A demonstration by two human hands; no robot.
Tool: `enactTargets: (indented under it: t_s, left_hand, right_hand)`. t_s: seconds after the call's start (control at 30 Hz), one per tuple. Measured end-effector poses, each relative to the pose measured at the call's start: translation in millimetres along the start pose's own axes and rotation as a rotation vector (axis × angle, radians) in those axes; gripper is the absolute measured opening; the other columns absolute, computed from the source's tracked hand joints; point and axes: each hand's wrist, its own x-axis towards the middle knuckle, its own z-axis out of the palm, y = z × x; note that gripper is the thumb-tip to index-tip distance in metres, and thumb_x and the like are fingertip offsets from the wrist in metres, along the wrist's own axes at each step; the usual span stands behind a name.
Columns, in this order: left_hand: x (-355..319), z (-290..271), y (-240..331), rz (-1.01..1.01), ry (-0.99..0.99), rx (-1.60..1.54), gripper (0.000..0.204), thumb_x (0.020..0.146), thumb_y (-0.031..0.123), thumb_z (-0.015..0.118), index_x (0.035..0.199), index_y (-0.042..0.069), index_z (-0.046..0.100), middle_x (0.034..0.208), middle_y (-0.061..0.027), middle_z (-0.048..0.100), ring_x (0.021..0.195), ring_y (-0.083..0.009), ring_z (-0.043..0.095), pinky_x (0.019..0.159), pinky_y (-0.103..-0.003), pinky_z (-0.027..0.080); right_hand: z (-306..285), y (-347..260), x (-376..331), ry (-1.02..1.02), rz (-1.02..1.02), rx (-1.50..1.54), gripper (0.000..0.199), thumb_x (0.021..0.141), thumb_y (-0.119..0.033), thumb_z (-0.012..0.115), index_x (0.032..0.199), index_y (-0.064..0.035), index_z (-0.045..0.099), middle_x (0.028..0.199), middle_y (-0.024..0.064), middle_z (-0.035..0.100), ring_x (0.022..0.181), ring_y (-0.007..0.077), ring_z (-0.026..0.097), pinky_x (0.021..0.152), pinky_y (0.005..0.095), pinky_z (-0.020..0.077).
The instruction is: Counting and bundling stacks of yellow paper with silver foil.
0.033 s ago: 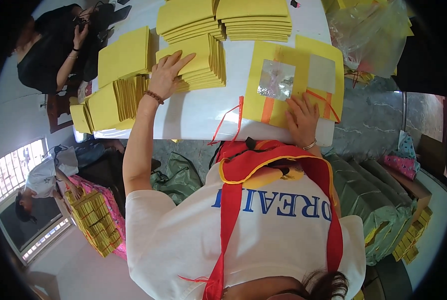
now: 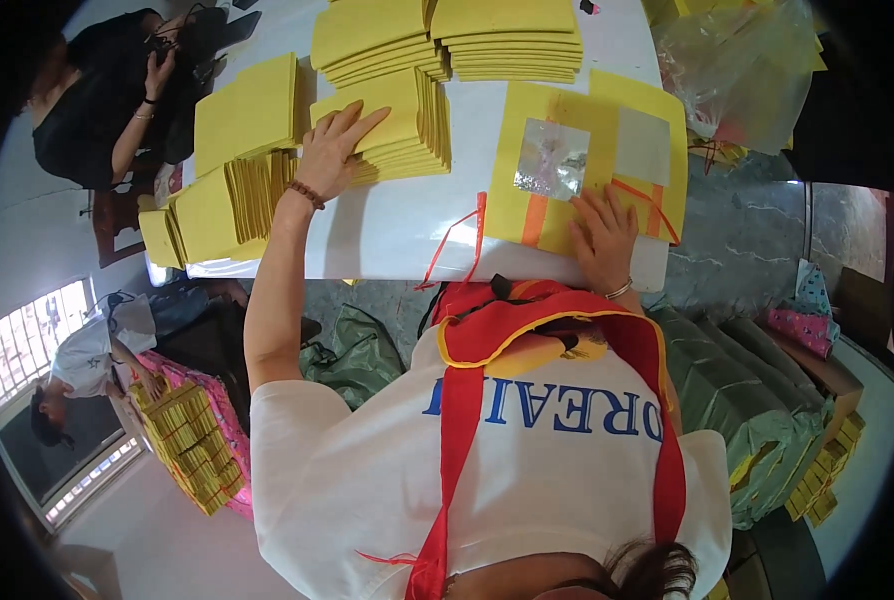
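My left hand (image 2: 333,150) lies with spread fingers on top of a stack of folded yellow paper (image 2: 402,115). To the right, my right hand (image 2: 604,235) rests flat, fingers apart, on the lower edge of an opened yellow paper sheet (image 2: 507,190). A shiny silver square (image 2: 551,160) sits on the sheet's left half, just above my right fingers, and a duller pale square (image 2: 644,148) on its right half. Orange bands run down both halves. A red ribbon (image 2: 647,205) crosses the right half beside my right hand.
Further yellow stacks stand on the white table (image 2: 407,240), at the back (image 2: 507,45) and left (image 2: 247,110). A loose red ribbon (image 2: 457,240) hangs at the front edge. A plastic bag (image 2: 742,75) is at the right. One person (image 2: 92,100) sits far left; another (image 2: 107,345) handles yellow bundles (image 2: 192,440).
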Motion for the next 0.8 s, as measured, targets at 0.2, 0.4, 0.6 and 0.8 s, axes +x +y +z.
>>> enactTargets:
  t_s: [0.2,0.4,0.6,0.8]
  left_hand:
    - [-10.7,33.6,10.7,-0.01,0.145,-0.085,0.081,0.061,0.013,0.065,0.134,0.026,0.034,0.14,-0.0142,0.026,0.125,-0.0344,0.027,0.101,-0.049,0.02]
    - [-10.2,20.3,5.7,0.008,0.101,-0.069,0.083,0.06,0.01,0.063,0.136,0.024,0.03,0.14,-0.0151,0.025,0.128,-0.0348,0.024,0.103,-0.048,0.018]
    - [-8.3,-9.7,11.6,0.02,0.056,-0.114,0.083,0.06,0.01,0.061,0.136,0.023,0.03,0.14,-0.0147,0.025,0.127,-0.0346,0.026,0.103,-0.047,0.019]
    - [-4.5,-25.2,69.3,0.248,0.315,-0.317,0.059,0.066,0.015,0.065,0.123,0.012,0.048,0.131,-0.0143,0.04,0.119,-0.0334,0.038,0.096,-0.044,0.031]
  right_hand:
    - [4.2,1.7,-3.4,-0.013,-0.018,-0.056,0.035,0.076,-0.019,0.061,0.111,-0.0179,0.059,0.124,0.0021,0.049,0.125,0.0254,0.035,0.1,0.0544,0.0166]
    - [-1.0,2.6,6.9,0.009,-0.02,-0.066,0.037,0.075,-0.022,0.061,0.112,-0.0177,0.058,0.131,0.0036,0.043,0.127,0.0269,0.031,0.099,0.055,0.0188]
    - [-0.8,7.8,5.9,-0.037,-0.011,-0.145,0.038,0.076,-0.024,0.06,0.114,-0.0177,0.057,0.132,0.0038,0.042,0.127,0.0269,0.03,0.1,0.055,0.0166]
    - [0.2,8.1,4.6,-0.033,0.004,-0.121,0.038,0.077,-0.024,0.059,0.114,-0.0177,0.057,0.132,0.0037,0.042,0.126,0.026,0.033,0.102,0.0549,0.0129]
